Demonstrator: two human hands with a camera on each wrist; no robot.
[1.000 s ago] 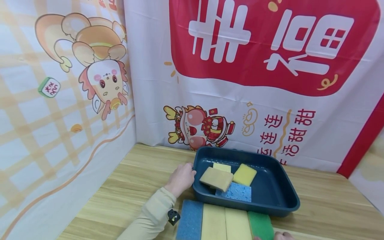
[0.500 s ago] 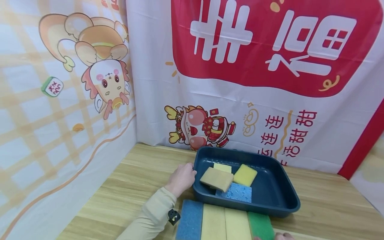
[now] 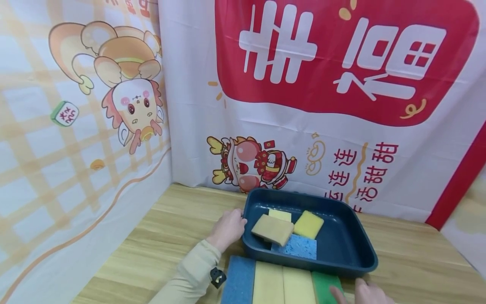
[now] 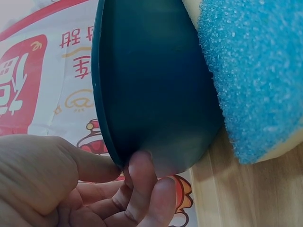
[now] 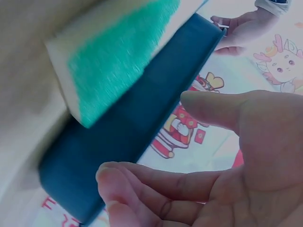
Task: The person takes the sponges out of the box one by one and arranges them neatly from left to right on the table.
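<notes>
Near the pan, right hand has edged up beside green sponge — grip loose, empty — left hand pinching the pan, now the likely focus.

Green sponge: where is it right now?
Head view, bottom edge, right of centre: the green sponge is rightmost of the four lined up on the near side of the navy pan, beside a cream sponge.
</notes>
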